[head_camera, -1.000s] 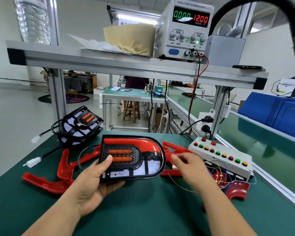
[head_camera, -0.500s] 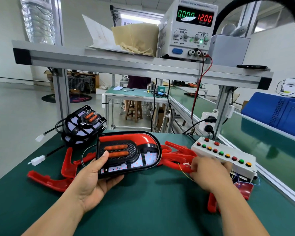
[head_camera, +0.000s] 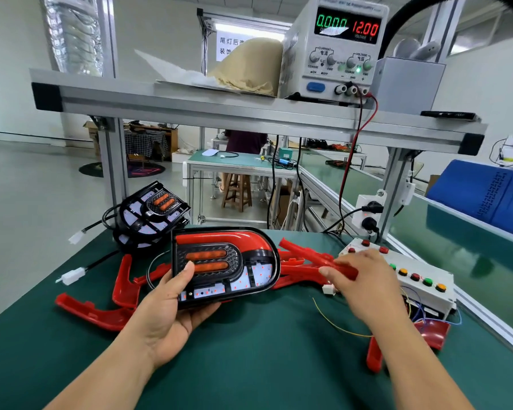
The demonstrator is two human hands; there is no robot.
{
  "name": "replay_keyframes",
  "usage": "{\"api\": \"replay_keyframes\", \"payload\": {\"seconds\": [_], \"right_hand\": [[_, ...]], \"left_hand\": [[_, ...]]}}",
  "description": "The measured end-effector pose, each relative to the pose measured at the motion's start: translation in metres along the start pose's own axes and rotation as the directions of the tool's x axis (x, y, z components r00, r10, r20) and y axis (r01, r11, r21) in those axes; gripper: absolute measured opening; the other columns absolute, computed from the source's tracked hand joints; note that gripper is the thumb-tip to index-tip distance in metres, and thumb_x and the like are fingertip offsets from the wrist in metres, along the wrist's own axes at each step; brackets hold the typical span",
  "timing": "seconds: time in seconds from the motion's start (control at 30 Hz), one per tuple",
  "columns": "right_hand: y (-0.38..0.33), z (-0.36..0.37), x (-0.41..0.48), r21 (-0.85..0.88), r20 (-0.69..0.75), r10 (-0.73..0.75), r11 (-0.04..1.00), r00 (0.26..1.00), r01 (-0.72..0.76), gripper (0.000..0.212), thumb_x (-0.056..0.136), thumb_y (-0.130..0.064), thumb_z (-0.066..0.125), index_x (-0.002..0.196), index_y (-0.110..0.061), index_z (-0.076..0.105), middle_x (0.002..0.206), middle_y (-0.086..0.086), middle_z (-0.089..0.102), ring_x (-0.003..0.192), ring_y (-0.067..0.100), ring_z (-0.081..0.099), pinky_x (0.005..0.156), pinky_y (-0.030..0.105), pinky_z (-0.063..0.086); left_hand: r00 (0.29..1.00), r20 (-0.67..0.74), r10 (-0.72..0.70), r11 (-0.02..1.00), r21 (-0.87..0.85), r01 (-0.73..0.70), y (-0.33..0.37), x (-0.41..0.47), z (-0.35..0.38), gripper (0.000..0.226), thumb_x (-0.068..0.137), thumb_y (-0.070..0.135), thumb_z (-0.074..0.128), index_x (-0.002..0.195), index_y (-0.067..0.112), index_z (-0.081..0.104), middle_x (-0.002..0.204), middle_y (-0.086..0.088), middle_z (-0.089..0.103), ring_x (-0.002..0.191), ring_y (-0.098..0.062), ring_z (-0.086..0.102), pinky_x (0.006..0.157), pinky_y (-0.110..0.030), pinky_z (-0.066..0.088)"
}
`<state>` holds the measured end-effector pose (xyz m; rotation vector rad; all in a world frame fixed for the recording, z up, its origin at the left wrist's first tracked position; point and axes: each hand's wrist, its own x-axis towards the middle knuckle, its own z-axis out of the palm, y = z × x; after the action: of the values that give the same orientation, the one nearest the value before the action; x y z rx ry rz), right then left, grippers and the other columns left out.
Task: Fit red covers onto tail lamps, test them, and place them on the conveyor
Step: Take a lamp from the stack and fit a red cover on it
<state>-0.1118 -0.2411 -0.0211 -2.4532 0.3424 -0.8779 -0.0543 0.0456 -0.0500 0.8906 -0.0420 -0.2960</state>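
Note:
My left hand [head_camera: 166,309] holds a black tail lamp [head_camera: 225,267] from below, thumb on its orange reflector. The lamp is tilted up towards me and has a red cover along its top. To its right, my right hand [head_camera: 365,279] reaches into a pile of loose red covers [head_camera: 302,261] and pinches one between thumb and fingers. A white connector [head_camera: 328,289] on a thin yellow wire lies just below that thumb. Two more tail lamps [head_camera: 151,214] are stacked at the table's far left.
More red covers [head_camera: 92,312] lie left of the lamp, another [head_camera: 373,356] by my right forearm. A white test box [head_camera: 412,276] with coloured buttons sits at the right. The conveyor belt [head_camera: 456,247] runs behind it. A power supply [head_camera: 338,45] stands on the shelf above.
My right hand has moved up and to the left, from beside the test box onto the pile of red covers. The left hand still holds the lamp, now slightly higher.

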Motion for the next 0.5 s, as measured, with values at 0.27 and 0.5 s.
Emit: {"api": "replay_keyframes", "payload": {"seconds": [0.27,0.5], "right_hand": [[-0.011,-0.012,-0.001,0.931,0.187,0.037,0.313,0.982,-0.189,0.019,0.078,-0.017,0.063,0.097,-0.017,0.064,0.072,0.003,0.059,0.056,0.011,0.05,0.051,0.018,0.042],[-0.04,0.012,-0.024,0.725,0.56,-0.246,0.607,0.791,-0.325,0.015,0.082,-0.016,0.065,0.096,-0.01,0.063,0.058,0.0,0.052,0.049,0.01,0.046,0.046,0.018,0.037]], "left_hand": [[1.0,0.013,-0.024,0.999,0.034,0.024,-0.001,0.002,0.0,0.043,0.087,0.034,0.059,0.124,0.011,0.061,0.099,-0.012,0.076,0.078,-0.024,0.075,0.056,-0.035,0.06],[0.998,0.069,-0.004,0.987,0.159,-0.007,-0.006,-0.002,0.005,0.056,0.079,0.05,0.057,0.123,0.016,0.062,0.107,-0.014,0.074,0.086,-0.026,0.075,0.061,-0.037,0.06]]}}
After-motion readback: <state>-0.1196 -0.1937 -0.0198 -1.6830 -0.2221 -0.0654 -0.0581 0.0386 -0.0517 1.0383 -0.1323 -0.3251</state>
